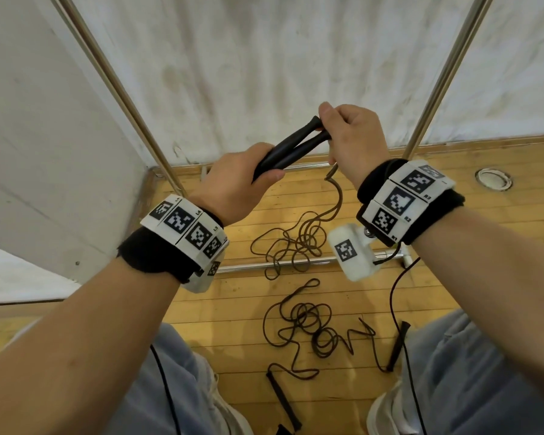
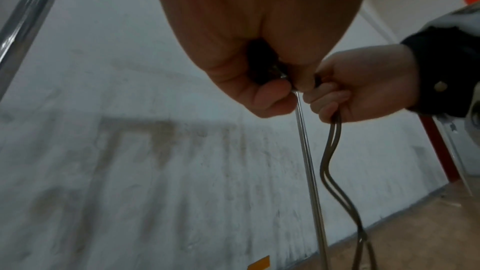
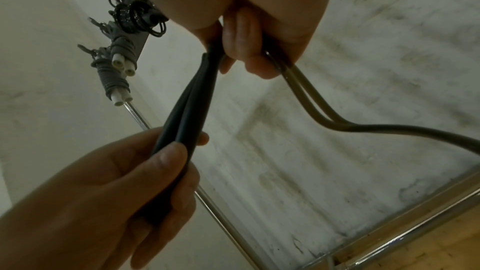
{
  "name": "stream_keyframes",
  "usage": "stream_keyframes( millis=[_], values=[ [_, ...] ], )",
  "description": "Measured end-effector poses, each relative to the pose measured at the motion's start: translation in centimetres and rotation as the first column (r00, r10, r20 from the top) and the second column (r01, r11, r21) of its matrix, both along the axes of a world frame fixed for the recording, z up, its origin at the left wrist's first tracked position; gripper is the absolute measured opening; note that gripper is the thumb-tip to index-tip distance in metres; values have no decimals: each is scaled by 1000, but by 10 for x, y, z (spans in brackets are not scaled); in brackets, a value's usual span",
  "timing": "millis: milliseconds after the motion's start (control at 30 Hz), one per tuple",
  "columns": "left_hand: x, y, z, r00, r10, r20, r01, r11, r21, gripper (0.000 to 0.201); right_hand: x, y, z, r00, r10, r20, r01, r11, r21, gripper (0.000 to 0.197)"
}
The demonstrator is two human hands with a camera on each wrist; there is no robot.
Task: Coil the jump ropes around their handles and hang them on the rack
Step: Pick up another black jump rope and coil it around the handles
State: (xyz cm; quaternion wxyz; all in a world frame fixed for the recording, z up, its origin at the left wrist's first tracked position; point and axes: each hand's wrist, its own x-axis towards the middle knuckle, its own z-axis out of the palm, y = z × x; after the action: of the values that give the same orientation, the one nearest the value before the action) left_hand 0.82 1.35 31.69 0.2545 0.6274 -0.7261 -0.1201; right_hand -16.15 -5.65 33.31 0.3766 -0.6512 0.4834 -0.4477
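Both handles [image 1: 291, 145] gripped by left hand [image 1: 233, 183]; doubled cord [image 3: 309, 98] pinched by right hand [image 1: 352, 136]. Trailing cord tangled near the floor: snagging likely while coiling.

floor: yellowish wooden planks [image 1: 374, 296], glossy | back wall: white draped sheet [image 1: 280, 67], creased and smudged with grey marks | left: pale grey wall panel [image 1: 38, 146] meeting the sheet in a corner | floor fitting: round metal socket [image 1: 493, 179] set in the planks, right side | light: even, soft, indoor
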Motion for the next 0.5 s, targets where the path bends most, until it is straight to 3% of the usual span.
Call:
stream_keyframes(
  millis=[267, 400, 500],
  values=[
    [1, -10, 0, 991, 39, -131, -28, 996, 85, 13, 2, -6, -7, 970, 30, 243, -58, 992, 108, 36],
    [-1, -11, 2, 917, 68, -394, -31, 994, 101, 11, 7, -4, -16, 988, 96, 119, -105, 992, 72, 45],
    [-3, -10, 4, 846, 90, -526, -32, 992, 119, 7, 12, -1, -22, 987, 160, 4, -160, 985, 71, 39]
  ],
)
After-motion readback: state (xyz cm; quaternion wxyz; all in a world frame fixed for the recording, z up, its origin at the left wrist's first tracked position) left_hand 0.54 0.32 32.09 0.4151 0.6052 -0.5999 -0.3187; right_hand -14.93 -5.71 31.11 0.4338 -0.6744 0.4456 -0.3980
